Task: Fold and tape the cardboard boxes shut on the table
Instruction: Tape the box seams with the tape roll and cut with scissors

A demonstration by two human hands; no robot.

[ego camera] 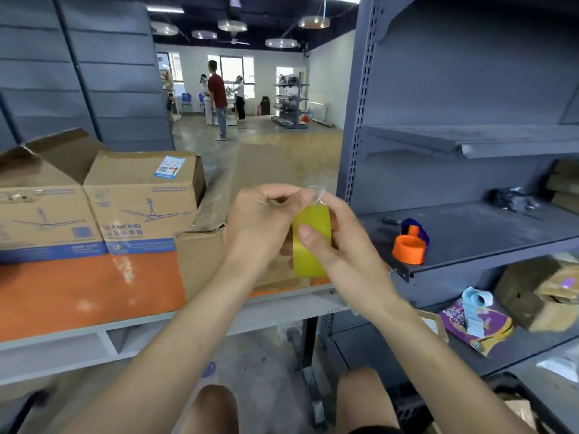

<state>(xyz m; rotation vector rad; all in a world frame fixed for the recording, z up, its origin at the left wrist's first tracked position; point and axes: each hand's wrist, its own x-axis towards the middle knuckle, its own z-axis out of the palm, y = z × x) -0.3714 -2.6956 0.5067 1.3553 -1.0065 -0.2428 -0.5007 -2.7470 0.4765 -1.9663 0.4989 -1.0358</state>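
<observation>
Tape comes first as boxes [138, 211] wait on the orange tabletop [78, 292].

The boxes stand at left, one flap up and untaped. Just off the tabletop's edge, the right hand [341, 245] grips the yellow roll [310, 255], thumb across its face, while the left hand [260, 220] has its fingers [291, 195] pinching the clear free end [315, 194]. A crooked pull could tear that thin end, or let it fold and stick to itself.
</observation>
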